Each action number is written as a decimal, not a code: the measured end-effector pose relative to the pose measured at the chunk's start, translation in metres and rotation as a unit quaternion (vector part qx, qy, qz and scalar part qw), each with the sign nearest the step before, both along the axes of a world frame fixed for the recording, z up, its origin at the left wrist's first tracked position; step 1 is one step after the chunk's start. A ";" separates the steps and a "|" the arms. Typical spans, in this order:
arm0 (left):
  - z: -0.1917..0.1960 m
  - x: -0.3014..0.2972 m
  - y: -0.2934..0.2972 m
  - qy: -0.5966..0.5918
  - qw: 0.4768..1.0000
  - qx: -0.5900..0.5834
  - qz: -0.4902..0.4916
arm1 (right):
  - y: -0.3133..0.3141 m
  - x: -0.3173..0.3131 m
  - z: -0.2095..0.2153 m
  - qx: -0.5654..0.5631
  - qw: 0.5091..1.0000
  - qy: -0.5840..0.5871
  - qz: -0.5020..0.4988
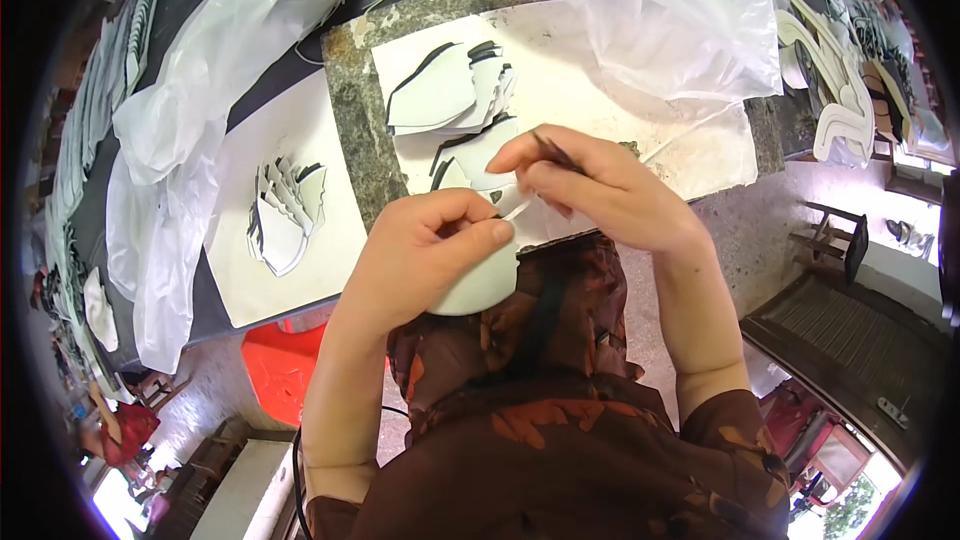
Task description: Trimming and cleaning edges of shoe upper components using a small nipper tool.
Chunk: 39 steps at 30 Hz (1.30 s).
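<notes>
My left hand (pixel 425 245) is closed, its thumb and forefinger pinching the upper edge of a pale grey-green curved cut piece (pixel 480 283) above my lap. Just beyond it, my right hand (pixel 600 190) is closed round a thin dark tool (pixel 556 152), whose exact kind I cannot make out. Between the two hands runs a narrow white strip (pixel 516 210), slightly blurred. Beyond the hands, a stack of pale cut pieces with dark edges (pixel 435 95) lies on a white sheet (pixel 560 50). More such pieces (pixel 480 152) lie close to my fingers, partly hidden.
On the left, a fanned pile of small pale pieces (pixel 285 215) rests on another white sheet (pixel 240 290). Clear plastic sheeting (pixel 180 130) drapes the left side, with a plastic bag (pixel 680 20) at the far right. A red stool (pixel 275 370) stands below the table edge.
</notes>
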<state>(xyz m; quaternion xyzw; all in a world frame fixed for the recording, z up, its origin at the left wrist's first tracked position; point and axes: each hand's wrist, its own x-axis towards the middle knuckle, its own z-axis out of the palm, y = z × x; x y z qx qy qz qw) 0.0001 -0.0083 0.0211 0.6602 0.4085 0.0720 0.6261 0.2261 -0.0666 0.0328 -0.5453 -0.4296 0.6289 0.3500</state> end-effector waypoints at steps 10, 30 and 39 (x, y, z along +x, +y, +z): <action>-0.006 -0.020 -0.008 -0.126 0.956 -0.228 0.135 | -0.011 -0.002 -0.004 0.270 0.853 -0.407 0.183; -0.019 -0.001 -0.031 -0.213 0.937 -0.182 0.210 | 0.004 0.001 -0.006 0.058 0.984 -0.083 0.149; -0.013 -0.016 -0.025 -0.155 0.950 -0.148 0.226 | 0.001 -0.005 -0.020 0.063 0.996 -0.001 0.067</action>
